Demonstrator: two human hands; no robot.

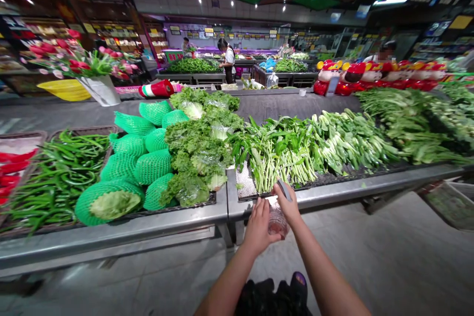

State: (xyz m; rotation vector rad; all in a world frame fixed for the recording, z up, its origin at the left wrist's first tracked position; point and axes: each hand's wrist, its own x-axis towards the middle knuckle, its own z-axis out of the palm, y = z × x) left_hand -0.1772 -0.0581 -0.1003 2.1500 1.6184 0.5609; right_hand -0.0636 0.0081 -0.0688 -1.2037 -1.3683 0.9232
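Note:
A clear, ridged plastic bottle (277,223) with a pinkish tint is between my two hands, just in front of the metal stall edge. My left hand (259,224) is curled around its left side. My right hand (288,205) closes over its top, with a dark grey piece (284,190) along the fingers; whether that piece belongs to the bottle I cannot tell. Right beyond my hands lie bundles of leafy greens with pale stems (283,160) on a perforated tray (247,185).
To the left are curly lettuces (203,143), melons or gourds in green foam nets (122,168) and green chillies (70,168). More greens (355,140) lie to the right. Behind stand a flower vase (99,90) and red figurines (370,79). A person (227,57) is further back.

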